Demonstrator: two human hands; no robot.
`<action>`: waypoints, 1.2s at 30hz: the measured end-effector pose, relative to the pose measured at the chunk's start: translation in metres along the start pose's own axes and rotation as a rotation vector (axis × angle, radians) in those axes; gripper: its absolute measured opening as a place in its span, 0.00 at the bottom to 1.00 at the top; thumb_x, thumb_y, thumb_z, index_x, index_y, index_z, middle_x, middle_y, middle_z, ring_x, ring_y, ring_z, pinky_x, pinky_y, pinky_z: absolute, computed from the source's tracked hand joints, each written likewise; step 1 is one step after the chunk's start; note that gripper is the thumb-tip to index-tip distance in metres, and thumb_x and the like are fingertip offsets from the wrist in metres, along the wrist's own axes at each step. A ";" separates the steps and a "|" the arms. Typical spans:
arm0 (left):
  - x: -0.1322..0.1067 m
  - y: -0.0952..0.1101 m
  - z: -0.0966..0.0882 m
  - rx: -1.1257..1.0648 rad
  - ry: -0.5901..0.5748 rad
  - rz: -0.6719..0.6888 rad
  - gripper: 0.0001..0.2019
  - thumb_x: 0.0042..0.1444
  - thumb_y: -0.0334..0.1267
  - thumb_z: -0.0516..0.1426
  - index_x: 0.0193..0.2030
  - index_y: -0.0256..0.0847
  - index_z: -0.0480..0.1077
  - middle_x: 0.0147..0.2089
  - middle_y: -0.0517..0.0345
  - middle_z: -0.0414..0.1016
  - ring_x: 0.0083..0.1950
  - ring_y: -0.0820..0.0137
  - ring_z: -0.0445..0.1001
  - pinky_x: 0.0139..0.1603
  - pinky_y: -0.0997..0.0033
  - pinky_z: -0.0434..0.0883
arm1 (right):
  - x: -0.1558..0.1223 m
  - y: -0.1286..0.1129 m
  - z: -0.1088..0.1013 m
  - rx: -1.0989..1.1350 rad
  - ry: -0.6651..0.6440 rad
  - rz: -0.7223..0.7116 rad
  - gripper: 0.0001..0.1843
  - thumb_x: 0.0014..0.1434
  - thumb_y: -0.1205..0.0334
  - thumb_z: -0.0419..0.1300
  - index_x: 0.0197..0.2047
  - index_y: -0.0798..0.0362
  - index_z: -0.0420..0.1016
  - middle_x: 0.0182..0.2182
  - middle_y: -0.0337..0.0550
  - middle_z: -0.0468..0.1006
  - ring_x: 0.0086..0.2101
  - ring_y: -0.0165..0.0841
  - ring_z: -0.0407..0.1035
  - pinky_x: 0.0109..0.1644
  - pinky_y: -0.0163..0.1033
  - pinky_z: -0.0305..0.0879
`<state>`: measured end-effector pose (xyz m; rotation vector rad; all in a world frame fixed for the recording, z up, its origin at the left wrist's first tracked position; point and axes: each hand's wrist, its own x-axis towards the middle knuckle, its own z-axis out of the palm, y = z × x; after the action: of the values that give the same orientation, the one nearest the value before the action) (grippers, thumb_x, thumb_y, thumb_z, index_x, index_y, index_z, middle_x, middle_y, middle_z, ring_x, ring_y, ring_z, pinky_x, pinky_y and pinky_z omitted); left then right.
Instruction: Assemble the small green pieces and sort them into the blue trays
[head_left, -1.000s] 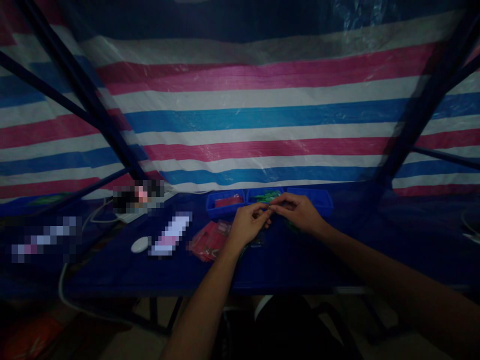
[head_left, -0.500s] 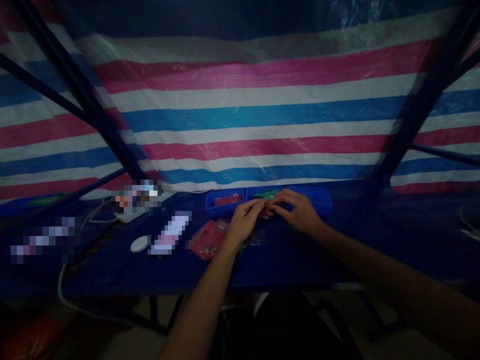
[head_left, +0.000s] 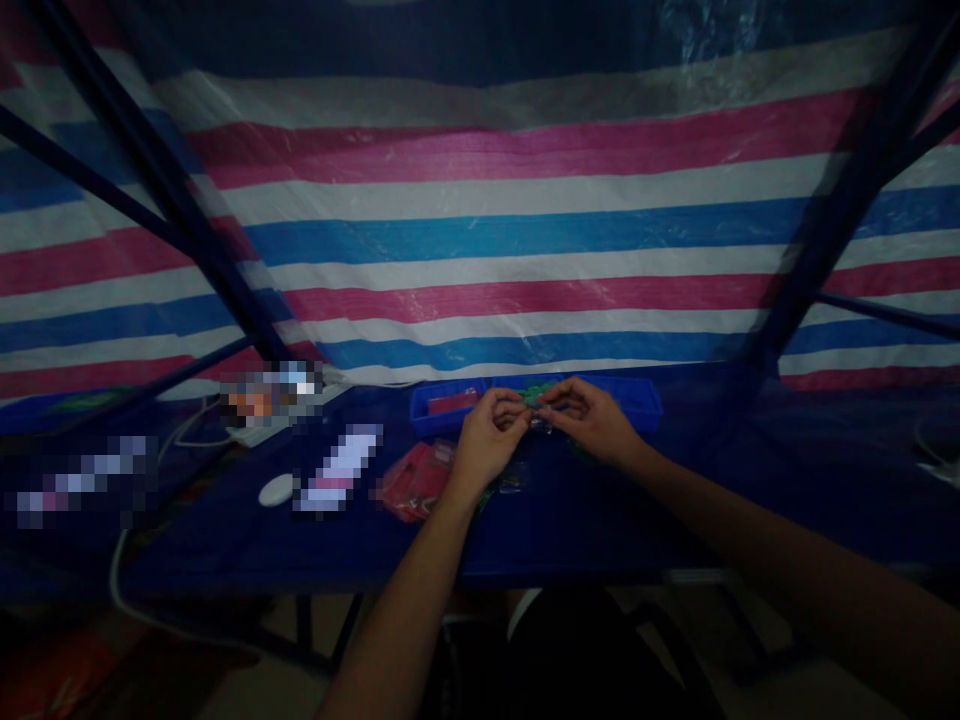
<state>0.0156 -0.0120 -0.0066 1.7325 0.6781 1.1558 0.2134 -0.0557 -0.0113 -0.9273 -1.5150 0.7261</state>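
Observation:
My left hand (head_left: 493, 432) and my right hand (head_left: 592, 420) meet over the blue table, fingertips nearly touching. Both are closed in a pinch on a small, shiny, clear plastic bag (head_left: 541, 426); its contents are too dark to make out. Just behind the fingers, green pieces (head_left: 537, 391) lie in the middle blue tray. Beside my left forearm is a pile of red cards in clear plastic bags (head_left: 417, 482). Another small clear packet (head_left: 514, 476) lies on the table below my hands. Some green strands show beside my left wrist.
Blue trays (head_left: 643, 402) stand in a row along the back of the table, the left one holding red cards (head_left: 452, 401). To the left are a blurred-out phone (head_left: 340, 468), a white oval object (head_left: 277, 490) and a white power strip (head_left: 259, 431) with cables. Dark metal posts (head_left: 840, 220) frame a striped sheet.
My fingers have shifted: the left hand's are more bent, and the right hand has come slightly lower. The shiny clear bag now shows beneath the fingertips.

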 end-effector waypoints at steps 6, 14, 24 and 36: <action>-0.002 0.002 0.002 0.082 -0.039 0.042 0.12 0.59 0.37 0.63 0.49 0.37 0.73 0.43 0.50 0.81 0.44 0.68 0.80 0.49 0.67 0.75 | 0.003 0.006 -0.002 -0.020 0.002 0.044 0.20 0.56 0.54 0.71 0.49 0.51 0.75 0.41 0.46 0.81 0.42 0.36 0.77 0.51 0.45 0.76; -0.003 0.007 -0.006 0.287 -0.028 0.186 0.08 0.63 0.36 0.59 0.45 0.42 0.79 0.57 0.51 0.78 0.60 0.62 0.75 0.62 0.61 0.71 | 0.001 -0.003 -0.003 -0.183 -0.006 -0.040 0.11 0.59 0.61 0.66 0.46 0.51 0.78 0.44 0.45 0.82 0.42 0.36 0.77 0.50 0.44 0.74; -0.002 -0.004 -0.003 0.199 0.021 0.060 0.12 0.64 0.41 0.58 0.49 0.39 0.78 0.46 0.51 0.82 0.44 0.65 0.80 0.48 0.67 0.75 | 0.000 -0.006 -0.007 -0.385 -0.018 -0.130 0.13 0.60 0.67 0.60 0.45 0.48 0.82 0.42 0.42 0.83 0.44 0.38 0.76 0.53 0.47 0.71; -0.003 -0.001 0.000 0.120 -0.013 0.020 0.10 0.59 0.40 0.64 0.44 0.38 0.78 0.44 0.50 0.83 0.43 0.64 0.82 0.47 0.65 0.77 | 0.001 0.001 -0.004 -0.017 0.024 0.020 0.21 0.58 0.54 0.68 0.52 0.50 0.75 0.46 0.47 0.82 0.45 0.38 0.78 0.49 0.44 0.77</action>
<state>0.0145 -0.0144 -0.0085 1.8492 0.7367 1.1369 0.2174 -0.0540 -0.0111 -0.9622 -1.4946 0.7147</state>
